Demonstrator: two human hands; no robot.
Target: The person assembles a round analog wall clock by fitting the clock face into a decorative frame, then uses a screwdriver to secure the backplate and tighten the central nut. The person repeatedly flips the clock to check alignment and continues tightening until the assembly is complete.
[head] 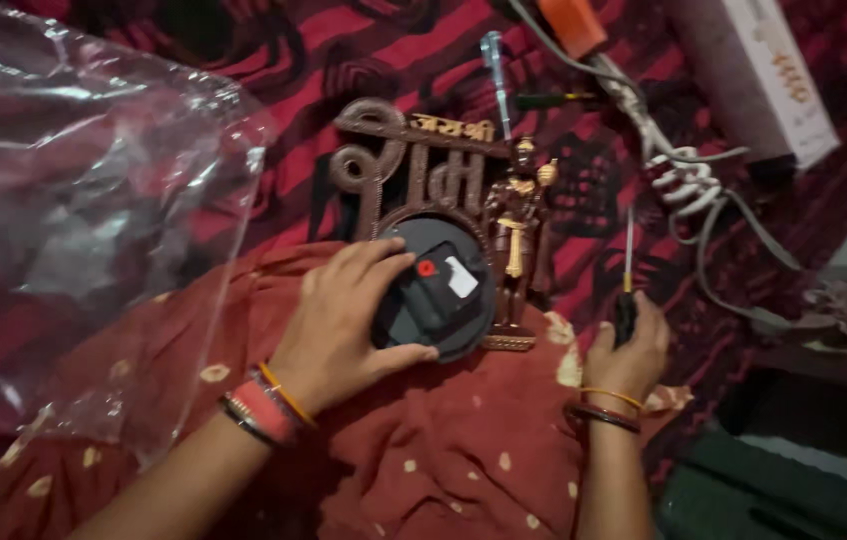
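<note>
A brown decorative wall clock (414, 170) lies face down on my lap, with carved lettering and a small golden figure (519, 215) on its right side. My left hand (344, 320) grips the round black back of the clock, fingers around the black clock mechanism (439, 290) with its red dot and white label. My right hand (629, 350) is shut on a thin screwdriver (628, 265) with a dark handle, its shaft pointing up, just right of the clock. Bangles circle both wrists.
A clear plastic bag (84, 220) lies at the left on the red and black patterned cloth (344, 50). Two more screwdrivers (499, 80) lie above the clock. Grey coiled cable (689, 185), a white box (764, 70) and an orange object (574, 22) sit at the upper right.
</note>
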